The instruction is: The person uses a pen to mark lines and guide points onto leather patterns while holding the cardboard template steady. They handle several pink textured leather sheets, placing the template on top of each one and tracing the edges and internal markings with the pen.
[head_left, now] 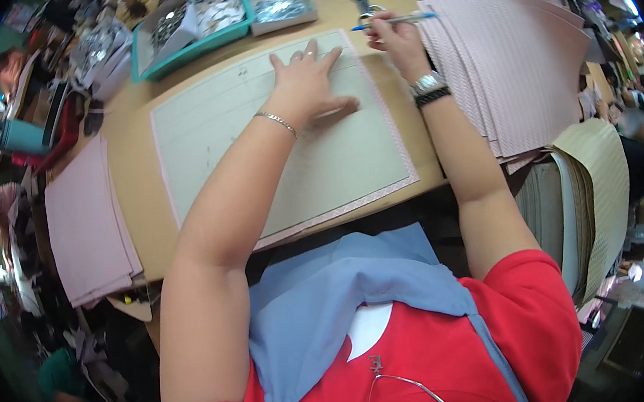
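Observation:
My left hand [305, 86] lies on a pale grey-green board [320, 178], its fingers spread over the upper part. Thin marks and small holes or dots show on the board's surface. Beneath it a pink patterned sheet [368, 199] shows as a narrow border along the edges. To the right of the board, above the table, my right hand [398, 45] is closed around a pen [405, 18] with blue ends, held about level. What look like metal scissors [367, 9] lie just beyond that hand, partly hidden by it.
A stack of pink textured sheets [511, 66] covers the table's right side; more pink sheets [87, 220] hang over the left edge. At the back stand a teal tray [139, 57] of small parts and a grey box [286, 25]. Yellowish sheets [603, 182] hang at right.

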Demonstrator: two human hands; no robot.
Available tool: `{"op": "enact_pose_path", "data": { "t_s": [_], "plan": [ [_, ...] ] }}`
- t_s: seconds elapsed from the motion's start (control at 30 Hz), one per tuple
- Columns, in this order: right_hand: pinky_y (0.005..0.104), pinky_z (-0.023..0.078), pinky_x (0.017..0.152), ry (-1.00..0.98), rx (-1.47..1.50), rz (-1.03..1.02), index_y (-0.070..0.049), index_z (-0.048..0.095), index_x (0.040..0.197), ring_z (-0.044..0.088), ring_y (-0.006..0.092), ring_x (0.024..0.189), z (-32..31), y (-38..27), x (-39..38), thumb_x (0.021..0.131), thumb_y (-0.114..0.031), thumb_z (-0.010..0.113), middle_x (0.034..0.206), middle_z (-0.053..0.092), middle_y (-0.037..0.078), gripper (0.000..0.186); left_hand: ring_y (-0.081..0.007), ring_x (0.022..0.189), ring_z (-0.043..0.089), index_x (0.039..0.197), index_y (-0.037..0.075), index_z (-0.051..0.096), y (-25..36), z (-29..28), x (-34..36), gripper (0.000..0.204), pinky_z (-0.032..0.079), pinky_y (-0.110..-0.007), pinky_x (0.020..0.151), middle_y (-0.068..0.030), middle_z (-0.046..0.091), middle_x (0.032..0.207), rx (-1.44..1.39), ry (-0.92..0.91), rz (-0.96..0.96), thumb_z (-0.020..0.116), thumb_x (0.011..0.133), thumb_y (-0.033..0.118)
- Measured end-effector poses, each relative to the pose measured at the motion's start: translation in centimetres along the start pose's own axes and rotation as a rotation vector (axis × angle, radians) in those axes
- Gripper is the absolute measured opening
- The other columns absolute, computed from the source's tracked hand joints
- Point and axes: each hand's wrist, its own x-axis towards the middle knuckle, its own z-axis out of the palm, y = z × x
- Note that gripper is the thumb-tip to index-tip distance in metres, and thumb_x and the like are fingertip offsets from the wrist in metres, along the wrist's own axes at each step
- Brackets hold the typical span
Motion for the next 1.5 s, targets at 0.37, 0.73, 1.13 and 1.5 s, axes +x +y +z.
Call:
{"op": "enact_pose_path", "data": {
  "t_s": [0.37, 0.73, 1.13, 1.5],
  "plan": [
    [0.0243, 0.053, 0.069, -0.216, -0.047, -0.06, -0.001, 0.069, 0.097, 0.067, 0.0095, 0.077, 7.3, -1.6, -5.7, 0.097, -0.02, 0.069, 0.085, 0.074, 0.008, 0.019, -0.0436, 0.139, 0.05, 0.156, 0.024, 0.045, -10.6, -0.2, -13.5, 0.11, 0.033, -0.072, 0.111, -0.0256, 0.041, 0.158, 0.011, -0.114, -0.371, 0.078, 0.064, 0.076],
    [0.0338, 0.055, 0.068, -0.31, -0.493, -0.201, -0.001, 0.068, 0.093, 0.069, 0.0199, 0.067, 19.2, -1.3, -2.1, 0.09, -0.024, 0.066, 0.072, 0.07, 0.012, 0.024, -0.0434, 0.126, 0.06, 0.155, 0.023, 0.044, -11.3, 0.0, -14.4, 0.12, 0.042, -0.071, 0.104, -0.0221, 0.052, 0.147, -0.044, -0.161, -0.379, 0.08, 0.056, 0.081],
    [0.0408, 0.057, 0.07, -0.436, -0.712, -0.29, -0.002, 0.07, 0.09, 0.071, 0.0337, 0.07, 20.3, -2.5, -2.2, 0.089, -0.024, 0.064, 0.072, 0.07, 0.019, 0.023, -0.041, 0.132, 0.055, 0.151, 0.017, 0.048, -11.5, 0.4, -14.6, 0.113, 0.035, -0.075, 0.109, -0.0202, 0.051, 0.147, -0.088, -0.14, -0.386, 0.08, 0.06, 0.076],
    [0.04, 0.055, 0.07, -0.35, -0.663, -0.263, 0.001, 0.069, 0.092, 0.069, 0.032, 0.07, 19.8, -2.4, -1.8, 0.089, -0.026, 0.064, 0.074, 0.069, 0.019, 0.027, -0.0417, 0.132, 0.056, 0.156, 0.022, 0.043, -11.4, 0.2, -14.4, 0.118, 0.043, -0.07, 0.104, -0.0215, 0.048, 0.153, -0.026, -0.183, -0.395, 0.079, 0.06, 0.079]
  ]
}}
